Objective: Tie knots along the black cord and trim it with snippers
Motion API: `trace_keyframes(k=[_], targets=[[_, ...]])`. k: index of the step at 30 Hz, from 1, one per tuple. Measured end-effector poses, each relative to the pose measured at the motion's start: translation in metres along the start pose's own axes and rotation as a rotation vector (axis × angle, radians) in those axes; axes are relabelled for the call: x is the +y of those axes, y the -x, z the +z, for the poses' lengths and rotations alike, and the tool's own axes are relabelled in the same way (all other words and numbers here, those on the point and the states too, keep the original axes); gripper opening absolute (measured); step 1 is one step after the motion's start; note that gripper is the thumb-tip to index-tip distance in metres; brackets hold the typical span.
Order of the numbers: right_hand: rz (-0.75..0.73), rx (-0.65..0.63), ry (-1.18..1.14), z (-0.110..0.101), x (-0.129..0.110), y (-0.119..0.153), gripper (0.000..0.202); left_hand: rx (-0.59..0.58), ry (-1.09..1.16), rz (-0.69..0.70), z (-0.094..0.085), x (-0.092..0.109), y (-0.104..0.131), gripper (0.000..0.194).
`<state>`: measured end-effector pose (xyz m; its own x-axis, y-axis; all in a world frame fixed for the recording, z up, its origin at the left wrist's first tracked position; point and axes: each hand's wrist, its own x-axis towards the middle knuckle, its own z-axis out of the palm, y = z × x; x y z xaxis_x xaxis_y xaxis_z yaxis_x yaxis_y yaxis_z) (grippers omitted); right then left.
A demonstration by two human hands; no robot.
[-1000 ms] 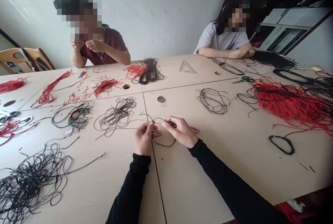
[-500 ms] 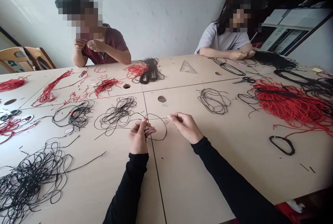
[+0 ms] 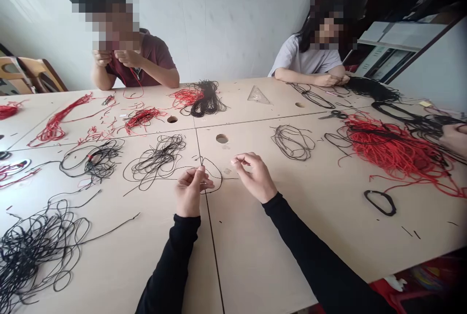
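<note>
My left hand is closed over the table, thumb pressed on the fingers, pinching a thin black cord. The cord bows out in a loose loop on the right side of that hand, and a short end sticks up above the thumb. My right hand hovers just right of the loop, its fingers bent and fingertips drawn together. Whether anything sits between those fingertips is too small to make out. A loose bundle of black cord lies just left of my left hand, and a coil of black cord rests beyond my right hand.
A large black cord tangle covers the near left. Right stand a red cord pile, scissors and a black ring of cord. The tabletop has a round hole. Two people sit opposite; another person's hand shows at right.
The view has swung slightly right, so the table contents sit farther left. The gap between the cord loop and my right hand has widened. Another person's hand has appeared at the right edge.
</note>
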<state>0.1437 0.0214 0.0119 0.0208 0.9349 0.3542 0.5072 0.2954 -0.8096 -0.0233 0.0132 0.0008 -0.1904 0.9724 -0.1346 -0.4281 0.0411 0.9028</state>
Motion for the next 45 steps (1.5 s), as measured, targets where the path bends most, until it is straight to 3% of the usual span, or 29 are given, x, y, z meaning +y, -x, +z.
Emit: trace_keyframes(k=[4,8,13,24,34,40,45], targets=[[0.033,-0.192,-0.153,0.008,-0.015,0.005,0.028,-0.153,-0.142,0.007,0.007,-0.004,0.007,0.030],[0.100,-0.245,-0.322,0.013,-0.016,0.007,0.026,-0.228,-0.178,-0.022,0.009,-0.006,0.009,0.032],[0.132,-0.268,-0.407,0.014,-0.011,0.006,0.028,-0.218,-0.154,-0.060,0.009,-0.005,0.009,0.031],[0.164,-0.343,-0.367,0.012,-0.014,0.007,0.026,-0.141,-0.036,-0.079,0.005,-0.006,0.005,0.028],[0.110,-0.353,-0.387,0.013,-0.013,0.007,0.027,-0.210,0.026,-0.145,0.004,-0.011,0.003,0.037],[0.124,-0.352,-0.375,0.013,-0.012,0.006,0.026,-0.171,0.021,-0.118,0.005,-0.012,0.003,0.033],[0.123,-0.358,-0.418,0.013,-0.013,0.007,0.024,-0.222,0.028,-0.149,0.004,-0.013,0.002,0.034]])
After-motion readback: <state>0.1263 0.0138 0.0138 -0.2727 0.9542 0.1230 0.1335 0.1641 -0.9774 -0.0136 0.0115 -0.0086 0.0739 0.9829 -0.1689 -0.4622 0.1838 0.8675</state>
